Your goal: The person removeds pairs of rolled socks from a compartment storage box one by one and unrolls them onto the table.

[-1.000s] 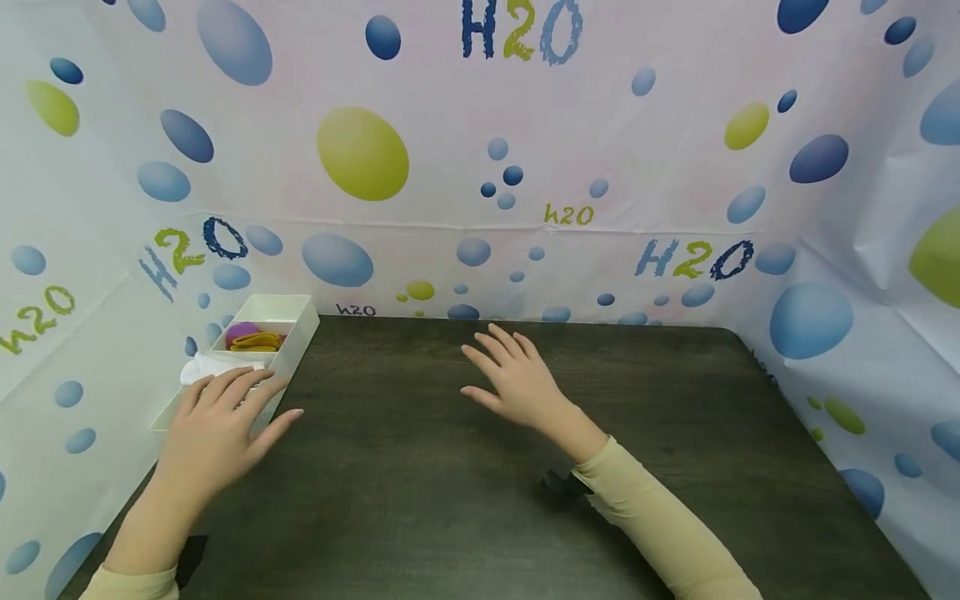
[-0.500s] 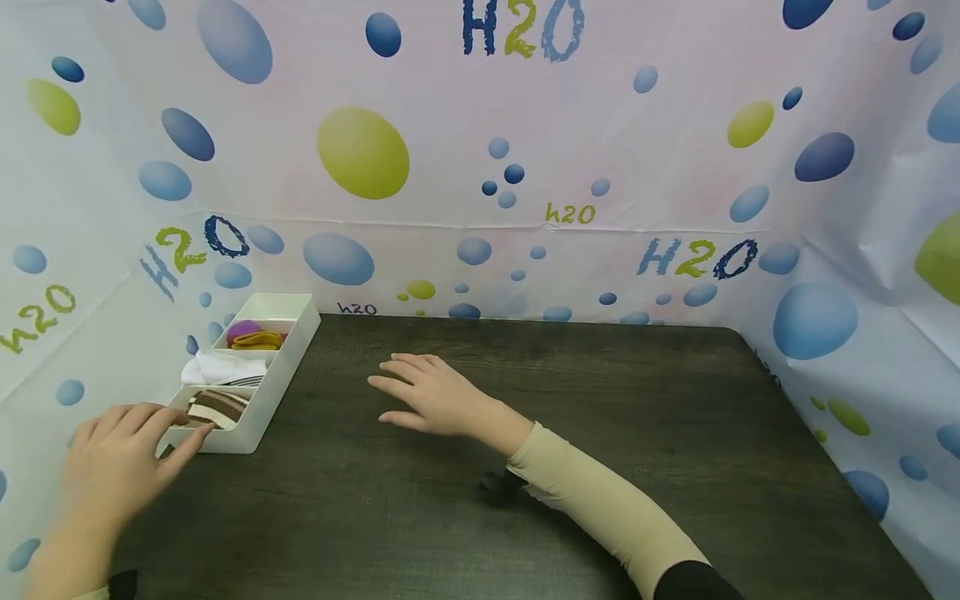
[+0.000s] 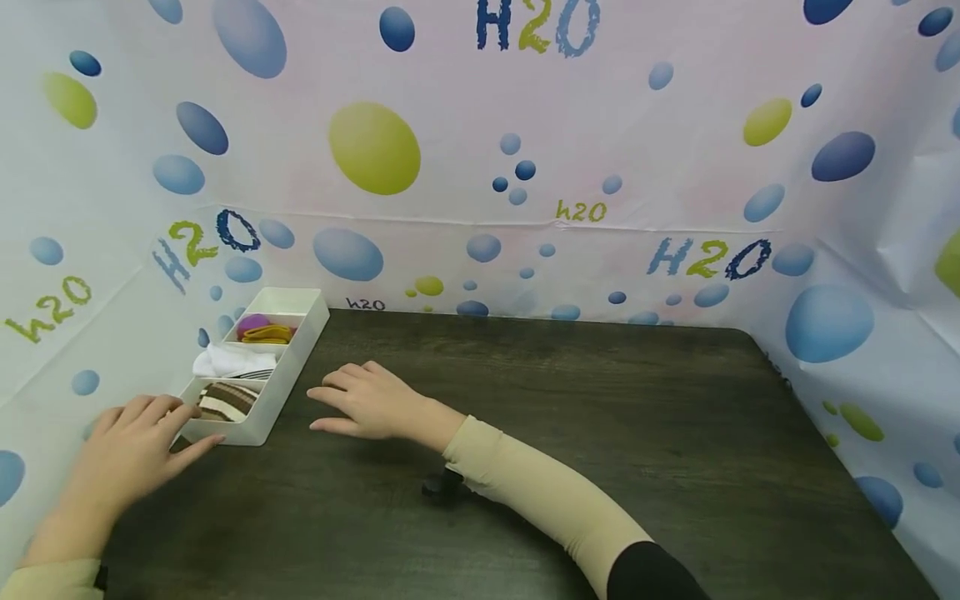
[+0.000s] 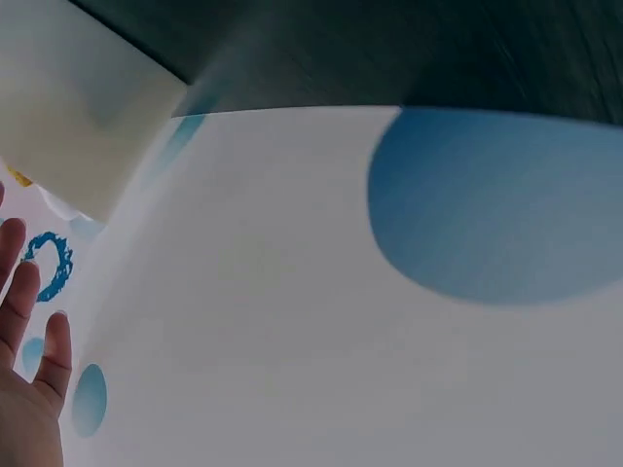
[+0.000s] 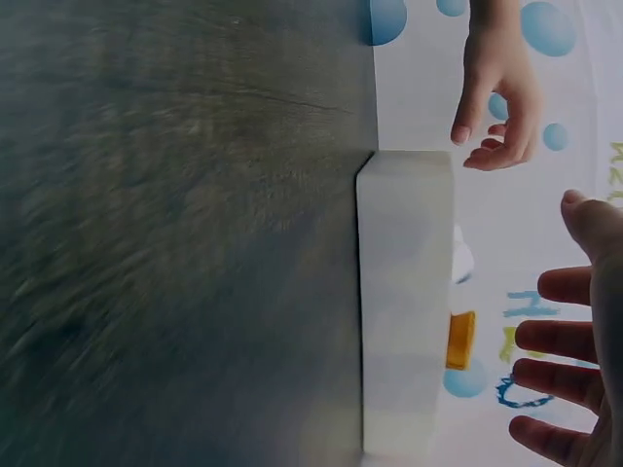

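Observation:
A long white divided box (image 3: 294,375) stands at the table's left edge. Its near compartment holds a folded brown-and-white striped fabric item (image 3: 228,402); behind that lies a white one with dark stripes (image 3: 231,362). Farther back are a mustard folded fabric item (image 3: 268,334) and a purple one (image 3: 252,322). My left hand (image 3: 133,454) is at the box's near left corner, fingers loosely bent, with no object in its grasp. To the right of the box, my right hand (image 3: 373,403) hovers over the table with fingers spread, holding nothing; the right wrist view shows its fingers (image 5: 555,341) apart from the box wall.
The dark wood-grain table (image 3: 562,433) extends to the right of the box. A white backdrop (image 3: 450,100) printed with blue and green bubbles rises behind and along both sides. The farthest compartment of the box shows a bare wall.
My left hand has moved from above the box toward its near left corner, uncovering the striped item. My right hand has swept left across the table toward the box. The view has shifted slightly.

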### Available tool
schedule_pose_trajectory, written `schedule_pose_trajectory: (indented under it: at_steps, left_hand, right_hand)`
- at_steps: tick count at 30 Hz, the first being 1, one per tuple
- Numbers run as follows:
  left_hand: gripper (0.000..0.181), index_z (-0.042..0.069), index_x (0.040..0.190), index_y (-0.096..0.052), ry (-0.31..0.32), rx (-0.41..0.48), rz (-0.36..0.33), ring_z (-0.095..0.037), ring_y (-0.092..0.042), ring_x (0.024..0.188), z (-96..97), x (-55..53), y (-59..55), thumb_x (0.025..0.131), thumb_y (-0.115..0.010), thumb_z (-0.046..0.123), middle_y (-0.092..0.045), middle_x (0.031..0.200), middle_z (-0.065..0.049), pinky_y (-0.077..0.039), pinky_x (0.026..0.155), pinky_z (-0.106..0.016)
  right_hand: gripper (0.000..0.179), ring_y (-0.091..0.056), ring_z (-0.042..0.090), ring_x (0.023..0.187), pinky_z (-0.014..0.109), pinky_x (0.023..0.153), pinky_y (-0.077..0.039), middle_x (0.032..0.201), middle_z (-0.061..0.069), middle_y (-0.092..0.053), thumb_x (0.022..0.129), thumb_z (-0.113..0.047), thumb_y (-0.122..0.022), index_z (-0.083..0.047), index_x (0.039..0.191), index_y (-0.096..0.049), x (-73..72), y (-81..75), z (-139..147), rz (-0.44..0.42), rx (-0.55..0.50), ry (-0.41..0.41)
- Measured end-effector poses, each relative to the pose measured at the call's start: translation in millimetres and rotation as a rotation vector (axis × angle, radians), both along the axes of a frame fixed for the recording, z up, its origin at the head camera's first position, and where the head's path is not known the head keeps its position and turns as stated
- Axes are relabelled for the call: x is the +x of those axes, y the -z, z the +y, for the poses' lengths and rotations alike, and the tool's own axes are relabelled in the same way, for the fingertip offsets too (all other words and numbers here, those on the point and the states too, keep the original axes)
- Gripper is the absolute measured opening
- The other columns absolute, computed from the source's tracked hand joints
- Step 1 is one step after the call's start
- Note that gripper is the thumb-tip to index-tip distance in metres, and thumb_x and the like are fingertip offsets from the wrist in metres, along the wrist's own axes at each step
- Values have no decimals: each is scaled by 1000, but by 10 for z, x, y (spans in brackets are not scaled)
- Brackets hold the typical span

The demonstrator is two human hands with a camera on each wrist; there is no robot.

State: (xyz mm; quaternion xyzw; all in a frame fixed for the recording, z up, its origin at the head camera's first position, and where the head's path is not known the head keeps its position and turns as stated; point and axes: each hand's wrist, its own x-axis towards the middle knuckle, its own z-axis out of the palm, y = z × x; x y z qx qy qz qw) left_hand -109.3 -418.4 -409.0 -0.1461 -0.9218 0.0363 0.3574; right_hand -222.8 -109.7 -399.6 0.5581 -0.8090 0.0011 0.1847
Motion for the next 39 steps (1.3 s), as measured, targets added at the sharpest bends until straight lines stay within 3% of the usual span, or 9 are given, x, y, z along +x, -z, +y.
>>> schedule_pose_trajectory:
  at_steps: [8, 15, 23, 30, 33, 39]
  left_hand:
    - [83, 8, 86, -66, 48, -116, 8, -35, -55, 79, -123, -27, -24, 93, -17, 75, -59, 82, -11, -36, 63, -52]
    - [79, 7, 84, -66, 77, -175, 10, -34, -54, 76, -167, -77, -33, 99, -17, 66, -58, 79, -10, -36, 61, -50]
    - [73, 9, 80, -62, 103, -152, 1, -32, -53, 77, -186, -137, -3, 100, -17, 62, -57, 80, -8, -36, 61, -50]
    - [71, 8, 81, -62, 120, -153, 23, -33, -53, 78, -193, -199, 37, 101, -18, 60, -57, 81, -9, -37, 61, -49]
    - [71, 7, 81, -63, 123, -149, 38, -33, -53, 78, -210, -198, 48, 101, -20, 60, -57, 81, -9, -36, 60, -48]
    - [68, 8, 80, -63, 123, -133, 43, -33, -53, 78, -227, -182, 59, 102, -23, 59, -58, 81, -10, -36, 60, -48]
  right_hand:
    - [52, -56, 7, 117, 23, 86, -47, 131, -12, -60, 98, -60, -41, -30, 138, -55, -27, 26, -416, 6, -17, 38]
    - [50, -56, 5, 113, 20, 82, -48, 127, -13, -61, 98, -61, -40, -31, 134, -57, -80, 33, -761, -55, -3, 102]
    - [49, -54, 4, 110, 18, 86, -47, 126, -12, -58, 97, -62, -40, -31, 130, -60, -99, 110, -1093, -167, 4, 122]
    - [44, -52, 4, 101, 18, 81, -46, 119, -11, -57, 98, -61, -39, -31, 118, -64, -93, 142, -1261, -114, 2, 172]
    - [43, -50, 5, 101, 20, 81, -45, 115, -10, -55, 98, -61, -36, -32, 110, -65, -91, 141, -1353, -118, 20, 216]
    - [43, -42, 7, 112, 23, 89, -40, 117, -10, -49, 94, -66, -41, -33, 101, -67, -47, 115, -1532, -212, 70, 360]
